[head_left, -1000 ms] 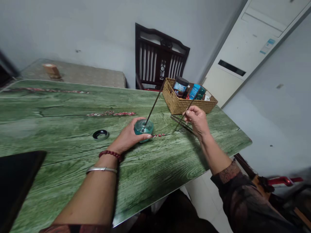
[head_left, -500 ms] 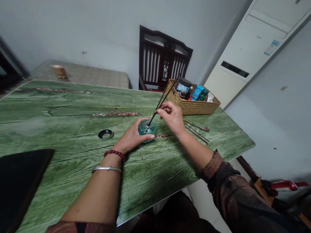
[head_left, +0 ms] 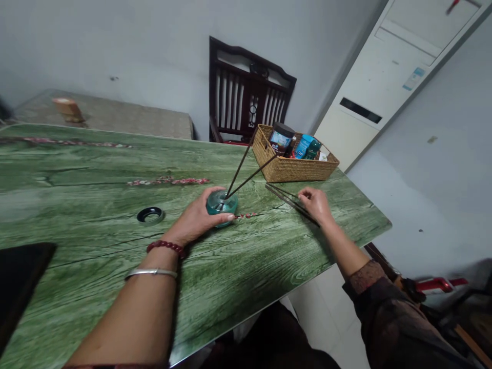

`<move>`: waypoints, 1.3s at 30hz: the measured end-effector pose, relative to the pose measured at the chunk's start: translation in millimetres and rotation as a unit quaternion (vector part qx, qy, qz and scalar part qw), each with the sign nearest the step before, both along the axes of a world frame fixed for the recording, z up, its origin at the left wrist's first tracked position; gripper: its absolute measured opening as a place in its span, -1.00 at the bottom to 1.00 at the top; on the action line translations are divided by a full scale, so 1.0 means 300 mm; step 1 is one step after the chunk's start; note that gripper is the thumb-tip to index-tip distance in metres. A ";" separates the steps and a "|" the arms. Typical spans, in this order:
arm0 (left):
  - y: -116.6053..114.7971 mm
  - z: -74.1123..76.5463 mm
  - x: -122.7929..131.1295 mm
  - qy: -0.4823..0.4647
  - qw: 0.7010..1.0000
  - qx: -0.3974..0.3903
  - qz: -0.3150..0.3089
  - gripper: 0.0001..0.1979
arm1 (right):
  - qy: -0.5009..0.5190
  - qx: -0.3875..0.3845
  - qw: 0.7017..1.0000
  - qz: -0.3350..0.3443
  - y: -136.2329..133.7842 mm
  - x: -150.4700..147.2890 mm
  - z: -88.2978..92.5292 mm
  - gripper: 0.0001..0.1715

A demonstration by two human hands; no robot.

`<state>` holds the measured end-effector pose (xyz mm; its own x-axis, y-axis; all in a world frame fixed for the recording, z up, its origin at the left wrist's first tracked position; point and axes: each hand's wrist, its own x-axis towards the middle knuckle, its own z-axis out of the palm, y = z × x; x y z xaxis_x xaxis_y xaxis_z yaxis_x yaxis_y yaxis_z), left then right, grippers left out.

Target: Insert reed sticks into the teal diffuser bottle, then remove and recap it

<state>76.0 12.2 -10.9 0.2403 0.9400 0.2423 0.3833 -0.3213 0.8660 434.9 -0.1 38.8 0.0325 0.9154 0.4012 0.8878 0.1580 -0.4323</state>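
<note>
My left hand [head_left: 198, 218] is wrapped round a small teal glass jar [head_left: 222, 205] on the green table. Two dark sticks [head_left: 240, 169] stand in the jar's mouth, spread apart and leaning away. Further right, several more dark sticks [head_left: 284, 199] lie on the table. Over their right part my right hand [head_left: 315, 202] has thumb and fingertips pinched together on one thin stick, whose far end points toward the basket.
A woven basket [head_left: 302, 169] with bottles and tubes stands at the back right. To the left of the jar lies a black ring [head_left: 149, 216]. A dark flat object [head_left: 23, 287] covers the near left. Beyond the table are a wooden chair [head_left: 249, 92] and a wooden cup [head_left: 68, 110].
My right hand has left the sticks in the jar and moved right to the sticks on the table. The sticks in the jar have spread apart. The view has shifted slightly.
</note>
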 end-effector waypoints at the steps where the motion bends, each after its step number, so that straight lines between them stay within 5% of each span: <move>1: 0.000 0.000 0.000 0.002 1.000 -0.001 -0.002 -0.17 | -0.023 -0.018 0.999 -0.015 -0.005 0.029 -0.015 -0.78; 8: 0.001 0.001 0.000 -0.002 1.000 0.002 0.001 -0.21 | -0.157 -0.105 0.978 -0.083 -0.016 0.049 -0.075 -0.76; 16: 0.002 -0.007 0.000 -0.001 1.000 -0.001 -0.002 -0.21 | -0.255 -0.119 0.954 -0.105 0.082 0.037 -0.076 -0.65; 27: -0.012 0.013 0.004 0.010 1.000 -0.001 -0.002 -0.22 | -0.280 -0.132 0.945 -0.101 0.084 0.017 -0.068 -0.69; 31: -0.011 0.015 0.007 -0.004 1.000 0.011 0.002 -0.24 | -0.160 -0.030 0.985 -0.054 0.044 0.021 -0.009 -0.77; 34: -0.009 0.014 0.008 -0.014 1.000 0.013 0.006 -0.24 | 0.065 0.034 0.997 -0.002 0.024 -0.017 0.056 -0.83; 36: -0.008 0.012 0.007 -0.018 1.000 0.011 0.008 -0.24 | 0.244 0.027 0.968 0.057 0.007 -0.075 0.096 -0.78; 39: -0.008 0.010 0.006 -0.014 1.000 0.009 0.007 -0.25 | 0.435 -0.028 0.882 0.181 -0.025 -0.202 0.138 -0.66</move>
<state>77.6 9.8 -8.0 0.2192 0.9389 0.2655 0.3636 -0.3311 0.8707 374.4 -7.5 80.3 0.0063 0.9466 0.3224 0.1121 0.3197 -0.9409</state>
